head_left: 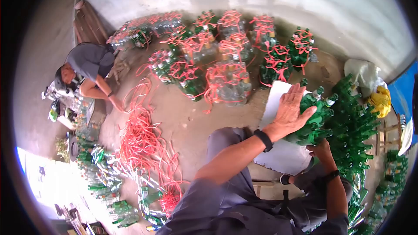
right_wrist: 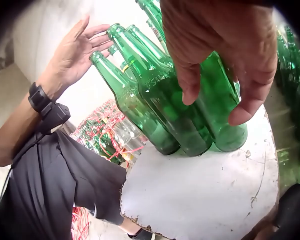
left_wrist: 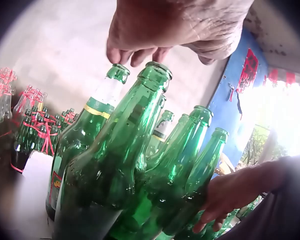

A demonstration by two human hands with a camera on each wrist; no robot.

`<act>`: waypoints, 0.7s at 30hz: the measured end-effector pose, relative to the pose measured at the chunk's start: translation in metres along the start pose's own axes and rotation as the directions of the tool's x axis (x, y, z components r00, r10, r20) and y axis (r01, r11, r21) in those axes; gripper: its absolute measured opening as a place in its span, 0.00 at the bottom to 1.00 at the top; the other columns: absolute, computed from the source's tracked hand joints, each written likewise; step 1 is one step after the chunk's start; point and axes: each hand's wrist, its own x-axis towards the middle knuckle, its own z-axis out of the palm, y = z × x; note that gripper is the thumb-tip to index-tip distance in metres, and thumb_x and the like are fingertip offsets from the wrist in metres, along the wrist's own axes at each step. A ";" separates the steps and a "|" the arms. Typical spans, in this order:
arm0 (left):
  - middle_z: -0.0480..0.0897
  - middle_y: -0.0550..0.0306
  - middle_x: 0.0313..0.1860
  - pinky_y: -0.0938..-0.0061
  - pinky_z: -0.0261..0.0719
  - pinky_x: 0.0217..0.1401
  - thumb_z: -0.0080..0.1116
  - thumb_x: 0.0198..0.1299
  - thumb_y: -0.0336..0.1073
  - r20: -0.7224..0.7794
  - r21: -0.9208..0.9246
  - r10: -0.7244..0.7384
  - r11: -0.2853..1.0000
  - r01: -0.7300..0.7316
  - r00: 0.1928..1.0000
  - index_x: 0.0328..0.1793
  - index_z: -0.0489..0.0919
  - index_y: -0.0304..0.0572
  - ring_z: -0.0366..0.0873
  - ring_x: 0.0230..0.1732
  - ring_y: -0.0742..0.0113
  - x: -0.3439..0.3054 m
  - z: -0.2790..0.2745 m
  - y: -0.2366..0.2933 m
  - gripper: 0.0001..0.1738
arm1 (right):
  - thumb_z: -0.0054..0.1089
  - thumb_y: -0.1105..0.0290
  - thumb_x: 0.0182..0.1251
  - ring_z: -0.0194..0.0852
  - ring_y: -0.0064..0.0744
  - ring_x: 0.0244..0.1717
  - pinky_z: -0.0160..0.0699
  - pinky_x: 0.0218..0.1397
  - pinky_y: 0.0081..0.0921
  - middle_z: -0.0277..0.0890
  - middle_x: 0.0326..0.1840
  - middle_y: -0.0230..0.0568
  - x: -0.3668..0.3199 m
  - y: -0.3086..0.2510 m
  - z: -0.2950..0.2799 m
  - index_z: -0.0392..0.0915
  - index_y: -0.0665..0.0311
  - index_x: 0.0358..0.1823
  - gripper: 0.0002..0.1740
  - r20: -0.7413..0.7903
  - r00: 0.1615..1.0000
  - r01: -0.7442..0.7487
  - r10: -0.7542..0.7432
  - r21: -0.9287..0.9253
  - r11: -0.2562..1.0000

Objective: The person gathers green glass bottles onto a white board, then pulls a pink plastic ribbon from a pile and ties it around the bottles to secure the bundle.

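Observation:
A cluster of green glass bottles (right_wrist: pixel 155 85) stands upright on a white board (right_wrist: pixel 200 190) with a chipped, worn edge. My left hand (head_left: pixel 291 109), fingers straight, is held at the necks of these bottles; in the left wrist view its fingertips are right at the rims. Low on the near side of the cluster, my right hand (head_left: pixel 323 150) grips one green bottle (right_wrist: pixel 222 132), thumb on one side and fingers on the other. One bottle (left_wrist: pixel 97 102) on the far side has a white and yellow neck label. The board rests in front of my knees.
Many loose green bottles (head_left: pixel 352 135) crowd the right side. Bundles of bottles tied with red strap (head_left: pixel 228 82) stand along the wall. To the left lies a tangled heap of red strapping (head_left: pixel 139 135), and another person (head_left: pixel 93 63) crouches beyond it. A yellow bag (head_left: pixel 381 101) sits at far right.

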 end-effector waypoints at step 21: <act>0.64 0.26 0.72 0.54 0.62 0.75 0.62 0.63 0.56 -0.069 -0.105 0.031 0.994 -0.038 0.997 0.75 0.60 0.29 0.63 0.74 0.36 -0.002 -0.054 -0.007 0.46 | 0.66 0.68 0.61 0.87 0.35 0.29 0.84 0.23 0.31 0.84 0.33 0.44 -0.004 0.033 0.026 0.80 0.77 0.42 0.16 0.280 0.910 -0.291 0.306 -0.095 0.952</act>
